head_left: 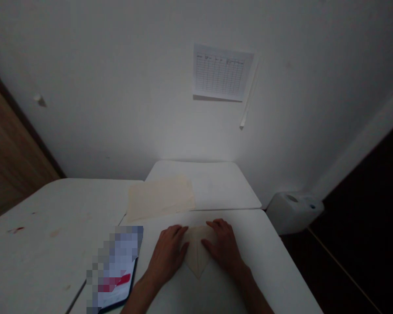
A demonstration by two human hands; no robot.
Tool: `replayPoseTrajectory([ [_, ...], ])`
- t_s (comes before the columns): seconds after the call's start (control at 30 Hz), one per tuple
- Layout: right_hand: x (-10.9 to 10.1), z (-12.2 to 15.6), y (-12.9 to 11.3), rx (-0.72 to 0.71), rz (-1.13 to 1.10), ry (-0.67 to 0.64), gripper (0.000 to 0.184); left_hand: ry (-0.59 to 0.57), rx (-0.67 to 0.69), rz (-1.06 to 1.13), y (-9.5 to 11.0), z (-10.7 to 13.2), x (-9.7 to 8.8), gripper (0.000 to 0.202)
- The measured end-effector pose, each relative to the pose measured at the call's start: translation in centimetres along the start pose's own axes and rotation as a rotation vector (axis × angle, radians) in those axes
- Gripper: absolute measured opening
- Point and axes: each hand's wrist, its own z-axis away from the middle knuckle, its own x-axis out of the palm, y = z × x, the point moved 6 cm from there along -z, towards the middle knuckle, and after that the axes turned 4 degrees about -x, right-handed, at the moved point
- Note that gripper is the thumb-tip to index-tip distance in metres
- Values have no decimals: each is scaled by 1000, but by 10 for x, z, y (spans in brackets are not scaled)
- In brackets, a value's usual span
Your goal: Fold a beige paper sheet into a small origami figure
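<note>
Your left hand [168, 255] and right hand [223, 246], seen from above, lie palm down on a kite-shaped piece of folded cream paper [198, 253]. The paper sits on a white table [268, 257] directly in front of you, its point aimed toward your body and a crease running down its middle. Both hands are open, with the fingers extended and slightly spread, and neither closes around anything. The fingers of each hand rest on the upper part of the paper, one hand on each side of the crease. This even, flat placing appears to hold the folded layers down against the tabletop while leaving the lower point uncovered. Just left of your left hand lies a smartphone [116, 272], set at an angle, with its screen pixelated and unreadable; it seems placed to stay clear of your hands. Farther from you, a larger sheet of cream paper [160, 198] lies across the join with a second white table [209, 183]. A third white table [36, 218] extends to your left, marked with reddish stains [16, 230]. A printed grid chart [221, 72] is fixed to the wall ahead, and a white plastic box [293, 211] stands beyond the right table's far corner.
</note>
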Motion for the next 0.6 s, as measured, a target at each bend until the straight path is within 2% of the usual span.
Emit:
replayPoseTrajectory([
  [0.17, 2, 2, 10, 35, -138, 14, 52, 9, -57, 72, -6, -1, 0, 42],
  [0.27, -1, 3, 13, 25, -206, -2, 50, 8, -85, 107, -9, -2, -1, 37],
  [0.47, -9, 3, 15, 12, -265, -47, 26, -22, -73, 176, -7, -4, -7, 9],
  [0.6, -6, 2, 14, -35, -232, -64, 13, -48, -27, 219, -4, -2, -11, 9],
])
